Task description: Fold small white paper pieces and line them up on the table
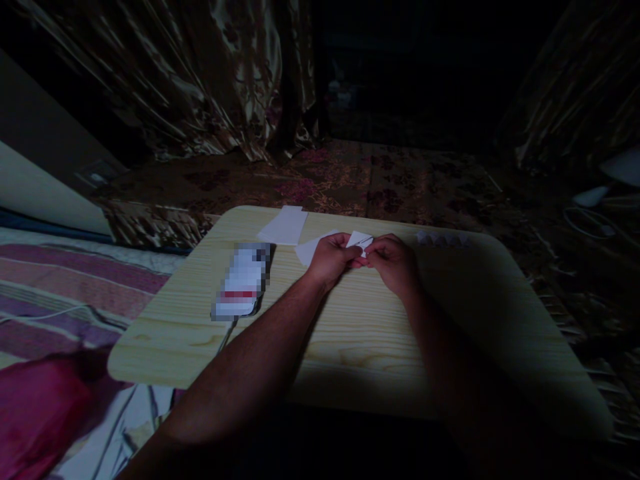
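Between my two hands is a small folded piece of white paper [358, 241], with a dark line or crease running across it. My left hand [331, 257] grips its left side, the thumb lying over the lower part. The fingers of my right hand [395, 260] pinch its right edge. Just behind my left hand lies a sheet of white paper [309, 251] on the wooden table [350, 333], partly covered by that hand. Farther left rests a small stack of white paper [286, 225]. Several small pale folded pieces [443, 239] sit in a row right of my right hand.
A blurred-out phone-like device [241, 280] with a cable [227, 335] lies at the table's left. A striped bedspread [75, 280] and a red cloth [40, 413] are beyond the left edge. Patterned curtains [240, 73] hang behind. A white lamp-like object [623, 165] stands at far right.
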`<act>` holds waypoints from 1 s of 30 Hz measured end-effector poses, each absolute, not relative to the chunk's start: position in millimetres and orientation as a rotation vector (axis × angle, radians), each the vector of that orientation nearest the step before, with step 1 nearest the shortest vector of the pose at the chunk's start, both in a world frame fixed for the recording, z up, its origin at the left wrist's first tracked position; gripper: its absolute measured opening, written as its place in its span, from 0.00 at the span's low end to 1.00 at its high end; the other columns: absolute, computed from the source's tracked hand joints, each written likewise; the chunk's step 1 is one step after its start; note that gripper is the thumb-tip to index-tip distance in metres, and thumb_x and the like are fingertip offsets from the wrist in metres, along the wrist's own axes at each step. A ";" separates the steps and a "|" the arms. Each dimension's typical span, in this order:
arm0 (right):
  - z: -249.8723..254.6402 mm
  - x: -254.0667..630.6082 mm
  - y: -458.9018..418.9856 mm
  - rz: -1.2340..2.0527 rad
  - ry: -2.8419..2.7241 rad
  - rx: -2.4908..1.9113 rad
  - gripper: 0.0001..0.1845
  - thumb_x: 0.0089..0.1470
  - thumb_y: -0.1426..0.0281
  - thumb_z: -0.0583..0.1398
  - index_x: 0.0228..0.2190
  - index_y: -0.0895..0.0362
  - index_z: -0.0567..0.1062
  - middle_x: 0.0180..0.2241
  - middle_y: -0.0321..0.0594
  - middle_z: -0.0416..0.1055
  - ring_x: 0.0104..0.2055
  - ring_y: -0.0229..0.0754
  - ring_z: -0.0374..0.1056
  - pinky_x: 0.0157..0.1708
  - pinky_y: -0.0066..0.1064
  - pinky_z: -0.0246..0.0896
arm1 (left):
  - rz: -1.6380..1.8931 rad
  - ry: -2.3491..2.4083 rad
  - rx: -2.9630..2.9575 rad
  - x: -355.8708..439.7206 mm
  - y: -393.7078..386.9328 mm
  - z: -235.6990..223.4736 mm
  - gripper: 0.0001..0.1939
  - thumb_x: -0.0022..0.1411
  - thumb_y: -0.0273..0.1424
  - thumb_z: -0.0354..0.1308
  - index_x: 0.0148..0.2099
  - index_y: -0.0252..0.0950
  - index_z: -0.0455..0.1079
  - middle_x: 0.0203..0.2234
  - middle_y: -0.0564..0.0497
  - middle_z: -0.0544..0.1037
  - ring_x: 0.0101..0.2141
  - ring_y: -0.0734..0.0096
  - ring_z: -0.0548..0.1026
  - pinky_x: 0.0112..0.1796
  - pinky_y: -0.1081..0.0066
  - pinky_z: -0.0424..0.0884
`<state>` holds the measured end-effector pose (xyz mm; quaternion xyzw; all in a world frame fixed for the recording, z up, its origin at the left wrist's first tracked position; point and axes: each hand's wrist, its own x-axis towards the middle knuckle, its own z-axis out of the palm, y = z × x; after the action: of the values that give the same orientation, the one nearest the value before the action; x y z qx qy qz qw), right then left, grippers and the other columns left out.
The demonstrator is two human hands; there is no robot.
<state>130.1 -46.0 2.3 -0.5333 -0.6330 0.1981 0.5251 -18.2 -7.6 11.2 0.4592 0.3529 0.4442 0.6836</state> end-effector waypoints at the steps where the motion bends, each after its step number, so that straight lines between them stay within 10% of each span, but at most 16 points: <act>1: 2.6 130.2 -45.8 0.475 -1.513 -1.273 0.05 0.48 0.73 0.60 0.27 0.53 0.77 0.35 0.37 0.71 0.36 0.39 0.70 0.35 0.30 0.68 | 0.993 0.791 1.030 -18.4 -7.4 11.0 0.13 0.42 0.27 0.68 0.32 0.30 0.70 0.23 0.49 0.79 0.22 0.71 0.77 0.23 0.76 0.71; 30: 8.9 127.4 -45.5 1.083 -1.143 -1.336 0.12 0.46 0.61 0.63 0.25 0.58 0.72 0.20 0.34 0.71 0.19 0.36 0.67 0.20 0.28 0.68 | 1.045 0.791 1.153 -17.8 -3.9 2.6 0.17 0.47 0.31 0.68 0.39 0.32 0.69 0.21 0.51 0.77 0.20 0.76 0.73 0.21 0.77 0.67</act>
<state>127.4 -45.5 8.9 -0.5556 -0.4753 0.4504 0.5124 -17.8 -3.9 2.6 0.5059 0.3470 0.4587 0.6428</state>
